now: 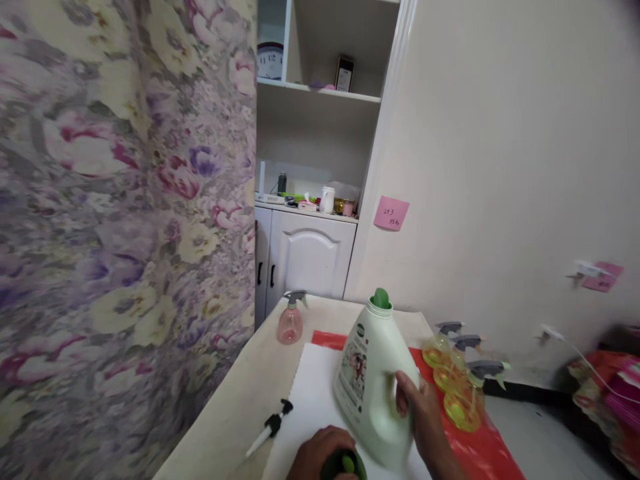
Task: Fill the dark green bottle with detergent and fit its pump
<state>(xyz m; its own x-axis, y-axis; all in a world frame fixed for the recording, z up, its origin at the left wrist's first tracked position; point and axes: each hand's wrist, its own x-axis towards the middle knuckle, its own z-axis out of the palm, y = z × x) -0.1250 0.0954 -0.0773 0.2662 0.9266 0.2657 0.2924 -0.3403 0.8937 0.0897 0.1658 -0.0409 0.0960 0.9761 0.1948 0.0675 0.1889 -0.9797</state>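
Jug [367, 383], lower centre of frame: biggest item in hand. It's pale-green smooth plastic with a broad base, sloped shoulders and a moulded handle on its right side. It stands upright, maybe leaning a bit, on the white sheet [310, 393]. There's a printed label w/ red picture on its front and a bright green spout insert [381, 298] at the open neck.

R hand [425, 420], just right of the jug, has fingers wrapped through the handle and thumb on the near side, so it's closed on the jug. L hand [320, 457], at bottom edge below the jug, is curled over a green round piece [346, 465]. That piece is dark rim, lighter centre, half cut off by the frame, near the jug's base; can't tell if touching.

Rest, big to small:
- Floral curtain [115, 220], whole left half, soft fabric, purple/cream/pink blooms.
- Plain cream wall [500, 133], right half.
- White cupboard [305, 257] w/ arched door, upper centre, open shelves above it.
- Table [235, 407], beige matte top.
- Red sheet [480, 453], glossy, under the white one, lower right.
- Three yellow spray bottles [463, 407], clear and rounded w/ grey triggers, in a row right of the jug.
- Pink spray bottle [291, 323], clear, at the far table edge, left of the jug, well apart.
- Loose sprayer head [273, 423], black w/ white tube, lying flat lower left.
- Pink sticky note [391, 213] on the wall.
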